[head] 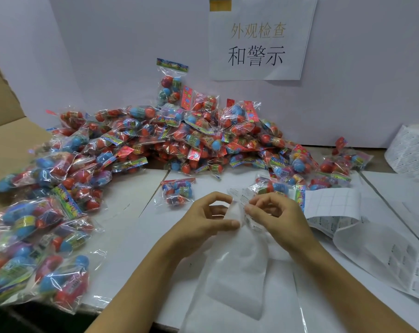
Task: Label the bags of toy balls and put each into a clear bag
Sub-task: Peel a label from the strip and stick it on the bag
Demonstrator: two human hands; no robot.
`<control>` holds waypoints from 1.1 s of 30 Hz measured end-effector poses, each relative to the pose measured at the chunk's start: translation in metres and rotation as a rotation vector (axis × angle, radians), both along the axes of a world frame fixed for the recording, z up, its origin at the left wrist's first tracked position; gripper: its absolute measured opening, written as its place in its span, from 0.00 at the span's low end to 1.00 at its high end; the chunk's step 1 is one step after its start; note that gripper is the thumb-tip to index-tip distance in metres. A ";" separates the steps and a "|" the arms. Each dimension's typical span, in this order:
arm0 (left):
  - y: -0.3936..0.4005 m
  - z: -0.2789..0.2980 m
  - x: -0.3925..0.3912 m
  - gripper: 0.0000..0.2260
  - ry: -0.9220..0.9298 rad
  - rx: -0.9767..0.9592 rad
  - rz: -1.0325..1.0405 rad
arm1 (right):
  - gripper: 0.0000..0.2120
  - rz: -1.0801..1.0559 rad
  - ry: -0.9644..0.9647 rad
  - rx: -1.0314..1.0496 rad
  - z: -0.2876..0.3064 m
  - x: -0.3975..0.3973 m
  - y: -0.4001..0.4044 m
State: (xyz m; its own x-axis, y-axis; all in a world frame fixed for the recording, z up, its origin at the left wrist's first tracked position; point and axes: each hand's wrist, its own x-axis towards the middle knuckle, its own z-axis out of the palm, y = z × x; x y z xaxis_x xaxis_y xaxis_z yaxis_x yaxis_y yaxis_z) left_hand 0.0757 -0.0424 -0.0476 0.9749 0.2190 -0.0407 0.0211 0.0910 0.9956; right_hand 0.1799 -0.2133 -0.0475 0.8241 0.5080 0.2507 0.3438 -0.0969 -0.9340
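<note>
Two hands (205, 221), one clear bag (237, 267), one label roll (412, 150), toy-ball bags (155, 138) beyond counting.

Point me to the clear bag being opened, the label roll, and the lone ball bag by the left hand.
clear bag (237, 272), head view, flat middle.
label roll (410, 150), head view, outer wrap.
lone ball bag (178, 191), head view, middle.

Glossy, crinkled plastic bags of toy balls (155, 140); thin clear bag (237, 265); matt paper label sheet (333, 207); smooth white desk (136, 212).
</note>
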 end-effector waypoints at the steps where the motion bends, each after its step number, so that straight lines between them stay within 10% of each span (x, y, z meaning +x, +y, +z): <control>1: 0.001 -0.001 0.000 0.16 -0.009 0.002 0.003 | 0.07 0.029 -0.027 -0.017 0.000 0.000 0.000; 33: 0.003 -0.007 0.001 0.32 -0.001 0.102 -0.036 | 0.03 0.139 -0.191 -0.104 -0.003 -0.005 0.000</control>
State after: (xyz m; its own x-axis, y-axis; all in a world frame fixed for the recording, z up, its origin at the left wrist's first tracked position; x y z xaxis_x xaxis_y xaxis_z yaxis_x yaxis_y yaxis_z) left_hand 0.0769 -0.0391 -0.0542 0.9821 0.1872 -0.0193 0.0219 -0.0119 0.9997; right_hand 0.1746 -0.2128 -0.0508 0.6875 0.6442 0.3353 0.5295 -0.1286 -0.8385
